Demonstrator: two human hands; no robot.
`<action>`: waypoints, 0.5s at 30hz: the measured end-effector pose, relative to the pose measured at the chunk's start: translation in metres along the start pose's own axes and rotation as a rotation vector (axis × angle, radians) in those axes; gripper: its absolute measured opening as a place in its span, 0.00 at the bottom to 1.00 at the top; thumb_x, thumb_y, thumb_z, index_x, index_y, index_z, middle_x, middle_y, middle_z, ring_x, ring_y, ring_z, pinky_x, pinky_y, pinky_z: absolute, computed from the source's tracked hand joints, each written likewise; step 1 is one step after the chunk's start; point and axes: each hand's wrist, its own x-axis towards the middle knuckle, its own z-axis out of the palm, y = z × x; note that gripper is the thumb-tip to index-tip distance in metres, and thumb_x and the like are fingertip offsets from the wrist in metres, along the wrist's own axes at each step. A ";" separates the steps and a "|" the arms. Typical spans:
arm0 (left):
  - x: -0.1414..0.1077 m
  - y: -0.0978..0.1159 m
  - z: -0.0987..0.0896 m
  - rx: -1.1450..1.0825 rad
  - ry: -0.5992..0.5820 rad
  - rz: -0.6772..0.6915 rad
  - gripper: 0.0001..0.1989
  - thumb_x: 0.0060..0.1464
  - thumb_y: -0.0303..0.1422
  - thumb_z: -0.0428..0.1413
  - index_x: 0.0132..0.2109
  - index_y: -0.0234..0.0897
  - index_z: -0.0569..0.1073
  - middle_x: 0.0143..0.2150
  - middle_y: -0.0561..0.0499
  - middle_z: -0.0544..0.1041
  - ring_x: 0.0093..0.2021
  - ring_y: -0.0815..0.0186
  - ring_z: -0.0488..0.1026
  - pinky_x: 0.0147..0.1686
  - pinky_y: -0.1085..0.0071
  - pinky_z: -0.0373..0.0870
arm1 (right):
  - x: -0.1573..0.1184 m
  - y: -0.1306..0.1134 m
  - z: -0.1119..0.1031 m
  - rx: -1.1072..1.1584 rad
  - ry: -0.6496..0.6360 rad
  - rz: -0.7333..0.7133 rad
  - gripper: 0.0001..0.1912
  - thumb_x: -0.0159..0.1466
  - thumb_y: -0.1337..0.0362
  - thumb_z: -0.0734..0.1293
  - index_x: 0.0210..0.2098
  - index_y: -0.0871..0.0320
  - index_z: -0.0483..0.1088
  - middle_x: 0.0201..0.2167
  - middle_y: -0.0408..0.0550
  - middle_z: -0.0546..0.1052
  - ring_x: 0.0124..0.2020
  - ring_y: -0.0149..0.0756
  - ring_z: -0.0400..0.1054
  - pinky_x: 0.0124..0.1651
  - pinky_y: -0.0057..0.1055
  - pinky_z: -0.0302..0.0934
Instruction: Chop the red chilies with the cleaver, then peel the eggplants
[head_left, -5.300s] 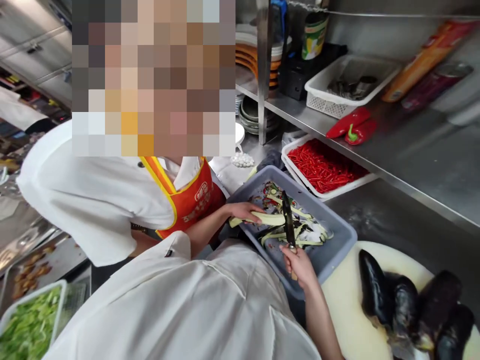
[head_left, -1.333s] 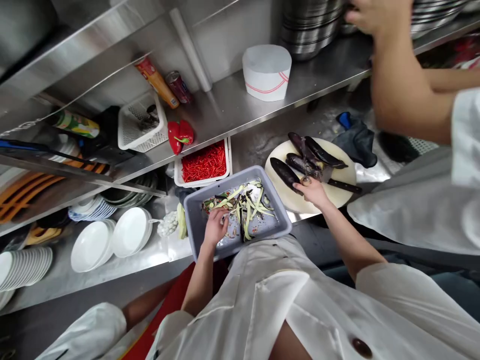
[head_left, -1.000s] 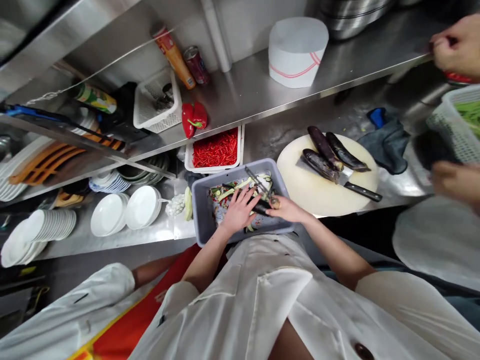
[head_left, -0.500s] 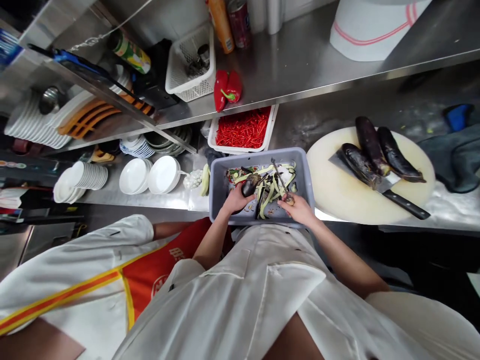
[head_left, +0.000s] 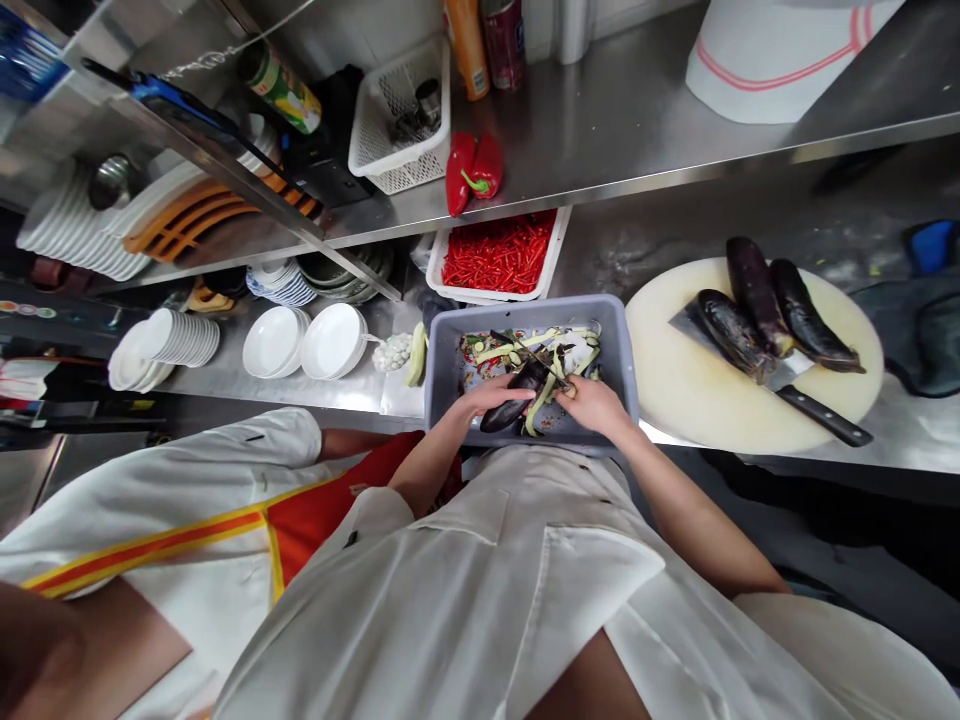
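Over the grey tub [head_left: 622, 345], my left hand [head_left: 487, 396] grips the eggplant [head_left: 517, 392]; right hand [head_left: 596, 403] clenches the peeler [head_left: 534, 355]. I'd use shallow strokes.

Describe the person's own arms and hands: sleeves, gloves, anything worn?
Both hands are bare: the left hand and right hand wear no gloves, rings or watch that I can see. The forearms are uncovered too; the short sleeves of a white chef's jacket end near the elbows.
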 end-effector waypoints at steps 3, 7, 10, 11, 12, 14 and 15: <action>0.001 0.005 0.002 0.034 0.008 0.014 0.21 0.50 0.47 0.74 0.42 0.37 0.81 0.35 0.45 0.83 0.32 0.59 0.81 0.36 0.64 0.76 | 0.004 -0.013 -0.011 0.013 -0.018 -0.004 0.14 0.74 0.52 0.67 0.45 0.55 0.78 0.45 0.57 0.86 0.44 0.48 0.80 0.40 0.33 0.60; -0.017 0.024 -0.004 0.056 0.065 0.087 0.24 0.49 0.41 0.74 0.49 0.35 0.79 0.36 0.47 0.83 0.33 0.60 0.80 0.36 0.65 0.75 | -0.004 -0.014 -0.012 0.074 0.048 -0.001 0.15 0.74 0.54 0.66 0.48 0.56 0.79 0.43 0.58 0.86 0.43 0.48 0.80 0.41 0.33 0.61; -0.046 0.042 -0.023 0.066 0.097 0.130 0.25 0.46 0.41 0.75 0.47 0.34 0.79 0.36 0.48 0.82 0.33 0.60 0.79 0.36 0.67 0.74 | -0.024 0.011 -0.004 0.110 -0.061 0.119 0.07 0.69 0.59 0.70 0.40 0.56 0.78 0.37 0.58 0.85 0.40 0.48 0.80 0.39 0.34 0.61; -0.056 0.046 -0.031 0.067 0.100 0.135 0.25 0.45 0.42 0.75 0.45 0.33 0.79 0.35 0.48 0.82 0.32 0.61 0.78 0.36 0.67 0.74 | -0.031 0.022 -0.001 0.131 -0.104 0.163 0.06 0.67 0.61 0.71 0.36 0.56 0.77 0.34 0.58 0.84 0.37 0.48 0.79 0.37 0.34 0.61; -0.065 0.049 -0.040 0.074 0.104 0.138 0.25 0.44 0.42 0.75 0.44 0.33 0.78 0.35 0.48 0.82 0.33 0.61 0.78 0.36 0.67 0.75 | -0.038 0.032 0.001 0.167 -0.125 0.196 0.07 0.66 0.60 0.72 0.33 0.55 0.75 0.31 0.56 0.82 0.34 0.47 0.78 0.35 0.34 0.60; -0.078 0.050 -0.053 0.125 0.138 0.155 0.26 0.44 0.43 0.76 0.45 0.33 0.79 0.37 0.48 0.82 0.35 0.60 0.79 0.40 0.67 0.76 | -0.049 0.046 0.004 0.294 -0.116 0.222 0.12 0.67 0.56 0.71 0.29 0.53 0.71 0.24 0.51 0.78 0.27 0.44 0.75 0.31 0.34 0.60; -0.081 0.048 -0.057 0.163 0.176 0.175 0.27 0.44 0.42 0.76 0.47 0.33 0.79 0.39 0.48 0.83 0.38 0.59 0.80 0.43 0.66 0.77 | -0.051 0.048 0.005 0.378 -0.107 0.212 0.14 0.68 0.53 0.70 0.29 0.52 0.69 0.21 0.48 0.76 0.23 0.42 0.72 0.29 0.34 0.60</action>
